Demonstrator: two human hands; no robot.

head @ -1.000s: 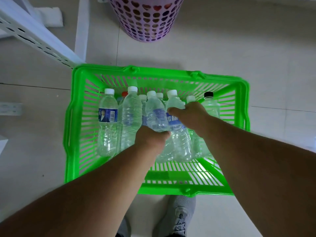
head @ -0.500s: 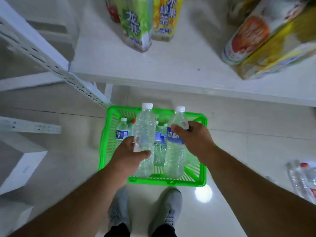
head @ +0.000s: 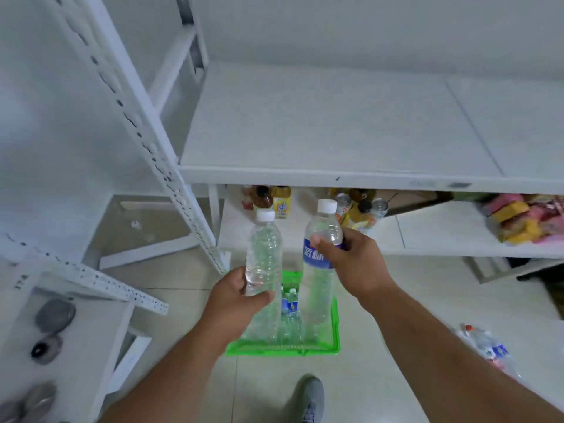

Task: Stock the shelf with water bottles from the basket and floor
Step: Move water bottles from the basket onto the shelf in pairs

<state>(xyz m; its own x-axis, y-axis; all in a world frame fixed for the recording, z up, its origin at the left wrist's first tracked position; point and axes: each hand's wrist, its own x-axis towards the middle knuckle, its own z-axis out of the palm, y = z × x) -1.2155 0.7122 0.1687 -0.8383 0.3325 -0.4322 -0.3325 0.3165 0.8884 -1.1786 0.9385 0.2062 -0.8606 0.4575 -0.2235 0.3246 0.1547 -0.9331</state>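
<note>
The left hand [head: 241, 296] grasps an unlabelled clear water bottle [head: 264, 257] round its lower body, fingers curled about it, and the right hand [head: 354, 259] grasps a taller blue-labelled water bottle [head: 320, 270] just below the shoulder, thumb across the label. Both bottles stand upright with white caps on, side by side but apart, held in the air over the green basket [head: 283, 349] on the floor, where a few more small bottles [head: 291, 303] can be seen between the two held ones. Further bottles [head: 488, 349] lie on the floor tiles at the right (blurred, so their number is hard to tell).

The step in hand appears to be the carry from basket to shelf. The upper shelf board [head: 320, 123] shows bare white surface along its front edge and toward its left corner; the lower shelf [head: 433, 233] holds drinks at the back and coloured packets at its right end. The next move likely calls for raising both bottles above the front edge of the upper board, reaching them inward, and setting them down on their bases, well back from the edge so later bottles have room in front. Light, tall bottles tip easily, so each should be seated flat before the fingers let go.
</note>
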